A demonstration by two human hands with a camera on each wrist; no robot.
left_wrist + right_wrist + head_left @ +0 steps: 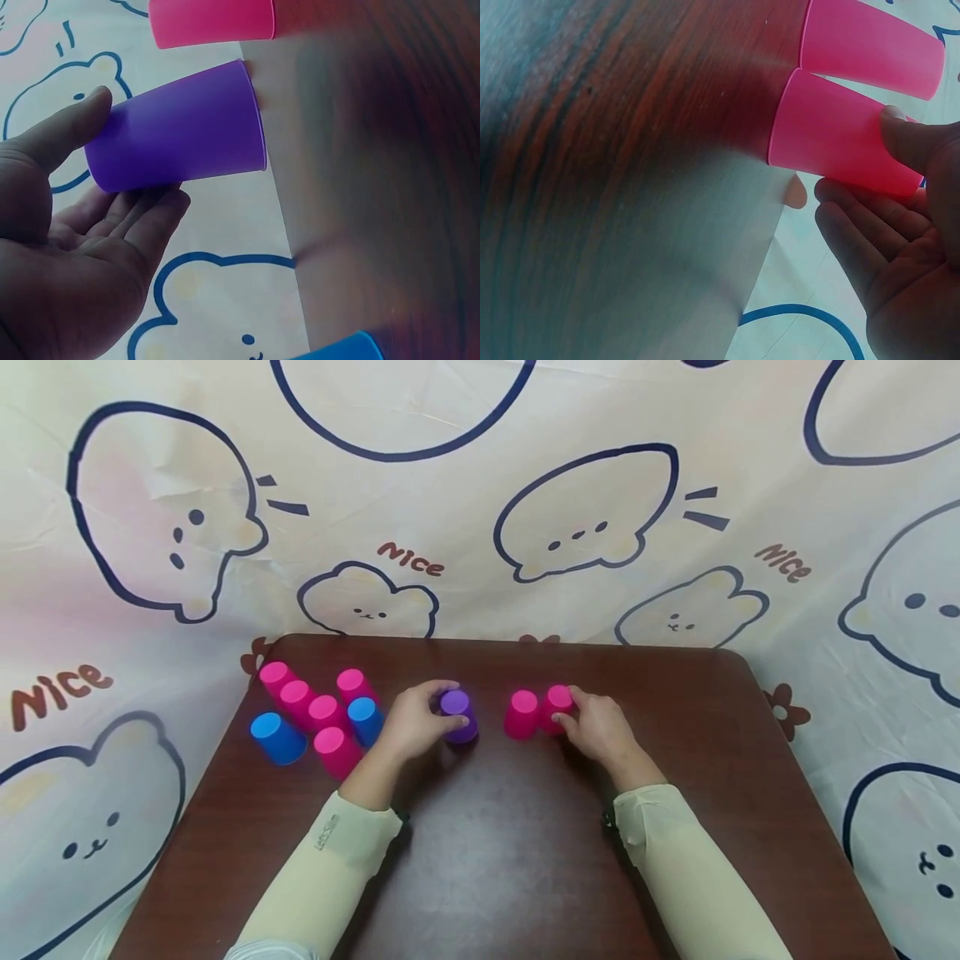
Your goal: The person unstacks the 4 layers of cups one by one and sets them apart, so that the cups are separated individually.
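Note:
Between thumb and fingers, my left hand (412, 722) pinches a purple cup (459, 717) that stands upside down. In the left wrist view the same purple cup (180, 127) is tilted a little, with the thumb on one side and the fingers on the other. My right hand (603, 731) grips a pink cup (556, 710) near its closed end. Directly left of it stands a second pink cup (521, 715), also upside down; the two nearly touch. The right wrist view shows the gripped pink cup (840, 135) with its rim at the table.
Left of my left hand, several upturned pink cups (337, 752) stand close together with two blue cups, one at the outer left (278, 739) and one nearer the hand (365, 721). The brown table (495, 852) ends at a patterned cloth (465, 510) behind.

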